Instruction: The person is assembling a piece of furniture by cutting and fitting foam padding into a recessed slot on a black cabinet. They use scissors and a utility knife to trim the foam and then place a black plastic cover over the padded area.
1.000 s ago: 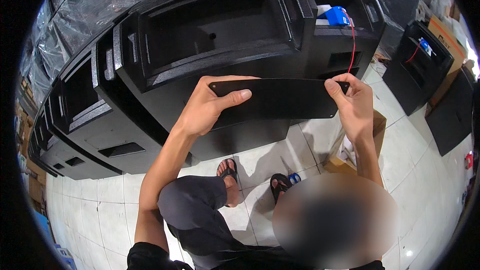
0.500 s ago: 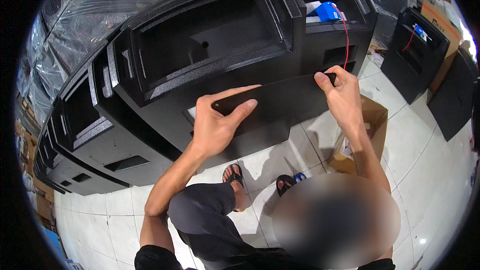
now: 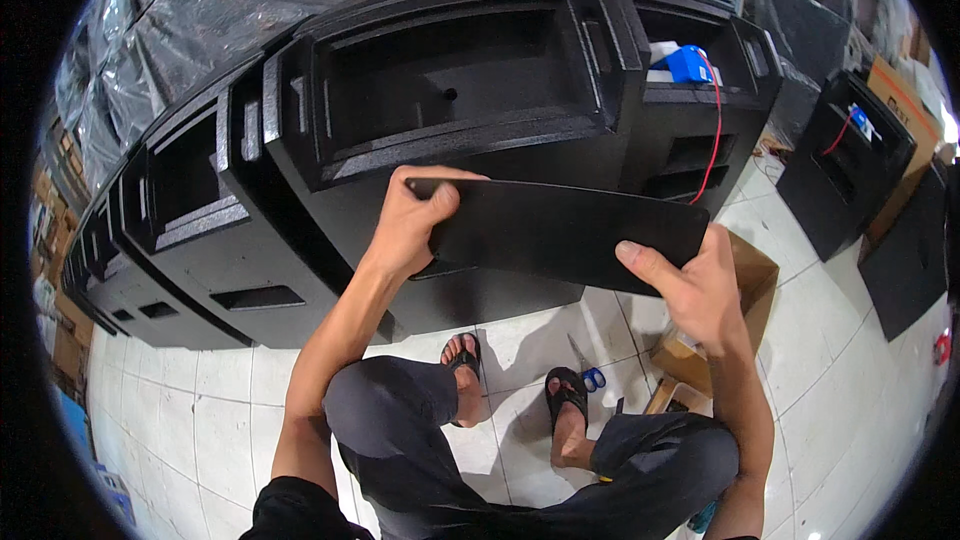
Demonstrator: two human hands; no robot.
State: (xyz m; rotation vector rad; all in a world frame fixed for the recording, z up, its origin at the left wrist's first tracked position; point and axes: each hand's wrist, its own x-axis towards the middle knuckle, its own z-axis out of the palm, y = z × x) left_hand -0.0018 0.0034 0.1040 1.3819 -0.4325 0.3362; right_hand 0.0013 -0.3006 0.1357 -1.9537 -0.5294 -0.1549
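A thin black rectangular panel (image 3: 560, 230) hangs in the air before me, tilted with its broad face toward me. Its left end is gripped by my left hand (image 3: 405, 225), thumb on the face and fingers behind. My right hand (image 3: 705, 290) grips the right end the same way, near the lower corner. Just beyond the panel stands a large black cabinet (image 3: 450, 155) with a deep recess and a small round hole in it. In the cabinet's right-hand recess sits a blue-wrapped pack (image 3: 690, 65), and a red wire (image 3: 719, 125) runs down from it behind the panel.
More black cabinets (image 3: 200, 270) line up at the left. An open cardboard box (image 3: 757, 285) stands by my right forearm. Blue-handled scissors (image 3: 594, 378) lie on the tiles beside my right foot. Another black unit (image 3: 845, 170) leans at the far right. Plastic-wrapped stacks (image 3: 230, 10) rise behind.
The panel has tipped so more of its face shows, and its right end has dropped. My right hand has moved down and now holds nearer the lower corner. The view has shifted slightly.
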